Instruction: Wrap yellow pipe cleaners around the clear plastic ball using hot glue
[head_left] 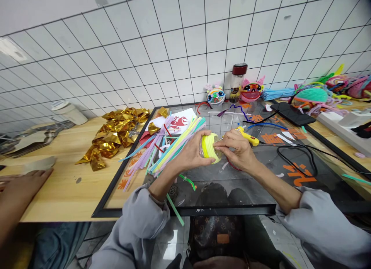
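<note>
My left hand (191, 150) is curled around a clear rounded shell wrapped with yellow pipe cleaner (208, 146), holding it up above the dark glass board. My right hand (238, 147) is closed in a pinch against the shell's right side; what lies between its fingertips is too small to make out. Just behind the right hand, a yellow hot glue gun (251, 138) shows in part, its cable running right. Beside the left hand lies a bundle of yellow, teal, lilac and blue pipe cleaners (181, 145). A short green pipe cleaner (189, 182) rests below.
Gold foil pieces (116, 134) lie left of the framed board (185, 211). Two decorated ball heads (215, 95) and a lidded bottle (237, 83) stand by the tiled wall. A phone (293, 114) and power strip (348, 132) are right. Another person's hand (26, 184) rests far left.
</note>
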Demonstrator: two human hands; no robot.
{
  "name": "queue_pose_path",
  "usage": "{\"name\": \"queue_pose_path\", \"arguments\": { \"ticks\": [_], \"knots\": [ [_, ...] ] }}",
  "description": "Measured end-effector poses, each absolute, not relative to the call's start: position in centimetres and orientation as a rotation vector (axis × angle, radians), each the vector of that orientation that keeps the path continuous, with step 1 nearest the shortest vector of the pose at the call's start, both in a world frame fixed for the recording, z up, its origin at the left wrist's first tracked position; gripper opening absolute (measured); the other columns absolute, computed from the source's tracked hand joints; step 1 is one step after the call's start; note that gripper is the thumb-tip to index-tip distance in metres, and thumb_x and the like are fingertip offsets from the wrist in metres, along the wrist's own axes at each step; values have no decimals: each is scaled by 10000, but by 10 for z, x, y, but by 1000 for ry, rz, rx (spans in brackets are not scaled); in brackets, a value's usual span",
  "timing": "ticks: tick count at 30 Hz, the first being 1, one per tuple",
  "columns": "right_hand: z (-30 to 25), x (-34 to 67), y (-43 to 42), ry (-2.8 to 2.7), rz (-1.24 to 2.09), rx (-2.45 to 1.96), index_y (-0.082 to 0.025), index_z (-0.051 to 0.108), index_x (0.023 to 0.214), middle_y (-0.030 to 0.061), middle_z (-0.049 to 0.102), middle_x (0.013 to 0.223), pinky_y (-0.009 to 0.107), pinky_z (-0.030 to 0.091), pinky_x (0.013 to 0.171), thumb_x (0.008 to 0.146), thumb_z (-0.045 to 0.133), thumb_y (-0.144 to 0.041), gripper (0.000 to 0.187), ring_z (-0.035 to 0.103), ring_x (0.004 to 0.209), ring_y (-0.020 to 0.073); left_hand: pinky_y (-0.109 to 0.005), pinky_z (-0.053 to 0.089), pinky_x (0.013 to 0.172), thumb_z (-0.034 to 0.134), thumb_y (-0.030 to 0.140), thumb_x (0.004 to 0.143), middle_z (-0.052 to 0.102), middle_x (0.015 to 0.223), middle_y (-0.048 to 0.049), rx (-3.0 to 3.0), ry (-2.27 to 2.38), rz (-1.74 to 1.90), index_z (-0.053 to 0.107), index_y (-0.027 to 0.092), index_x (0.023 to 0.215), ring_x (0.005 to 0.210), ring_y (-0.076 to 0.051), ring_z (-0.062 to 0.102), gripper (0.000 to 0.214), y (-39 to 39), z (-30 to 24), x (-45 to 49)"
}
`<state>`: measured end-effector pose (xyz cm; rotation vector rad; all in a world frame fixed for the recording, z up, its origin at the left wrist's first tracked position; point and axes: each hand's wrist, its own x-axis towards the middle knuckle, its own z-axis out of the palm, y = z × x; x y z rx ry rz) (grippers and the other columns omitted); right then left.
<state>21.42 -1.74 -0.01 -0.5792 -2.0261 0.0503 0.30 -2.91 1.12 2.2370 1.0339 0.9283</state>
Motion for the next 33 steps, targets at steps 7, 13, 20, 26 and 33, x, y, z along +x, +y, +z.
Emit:
{"name": "queue_pose_path", "arguments": {
  "ticks": [7,13,20,26,33],
  "knots": [
    [-1,214,-17,-2026,93,-605,-222,752,885,0,549,662,324,355,669,961,626,-332,184,485,702,167,-533,377,1178,831,294,645,492,1427,-157,2144,981,986,369,225,1227,1368,-333,496,746,-27,5,3],
    [-1,214,-18,-2018,100,-610,-225,756,879,2,548,659,330,348,668,959,626,-330,185,485,703,172,-528,388,1168,828,308,650,488,1416,-159,2114,965,998,352,232,1232,1359,-321,502,756,-28,7,3],
    [1,214,-20,-2035,130,-643,-230,758,883,6,543,660,334,347,669,967,611,-339,202,486,713,177,-516,403,1169,732,479,805,499,1480,-185,2017,930,1031,369,231,1159,1392,-299,515,565,-33,12,3],
    [2,214,-21,-2039,76,-647,-226,756,882,6,549,668,332,344,674,967,615,-326,193,482,712,173,-482,406,1158,563,551,928,543,1474,-186,1952,964,1079,389,232,1072,1397,-261,528,390,-34,11,5],
    [1,214,-20,-2050,52,-660,-230,755,866,8,544,659,338,337,678,971,607,-332,208,478,711,178,-460,423,1134,512,450,961,580,1451,-179,1985,1038,1099,434,226,1021,1365,-243,561,245,-34,11,7]
  ]
}}
